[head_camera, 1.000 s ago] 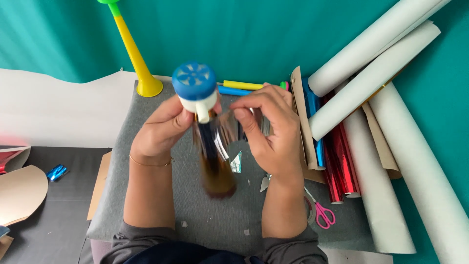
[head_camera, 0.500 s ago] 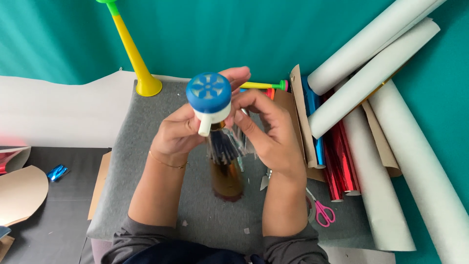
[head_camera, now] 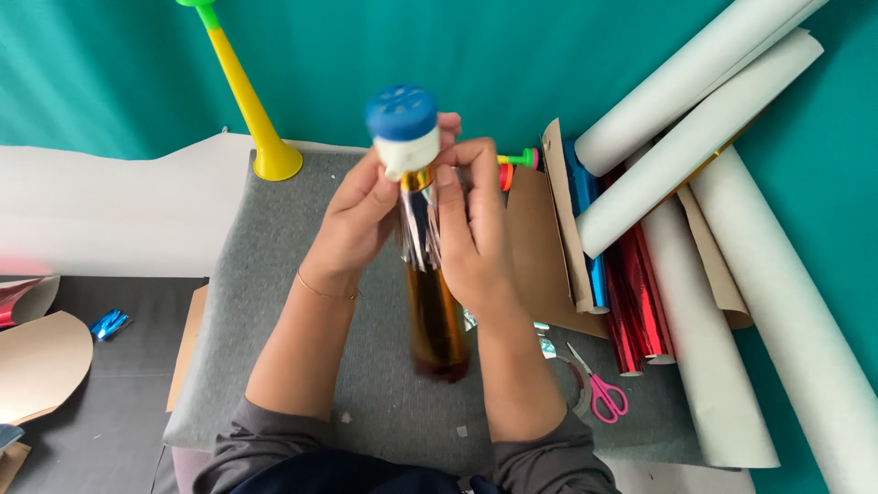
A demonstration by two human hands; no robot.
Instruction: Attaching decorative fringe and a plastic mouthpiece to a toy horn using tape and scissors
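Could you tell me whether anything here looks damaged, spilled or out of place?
Nothing spilled or broken. Only small paper scraps lie scattered on the grey mat, and the pink scissors sit among the clutter beside the foil rolls.

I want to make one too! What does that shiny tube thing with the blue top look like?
The tube is long, wrapped in shiny gold-brown foil, with a white collar and a round blue cap pointing toward the camera. Thin silvery foil strips hang just below the collar. Both hands, the left hand and right hand, hold its upper part above the grey mat.
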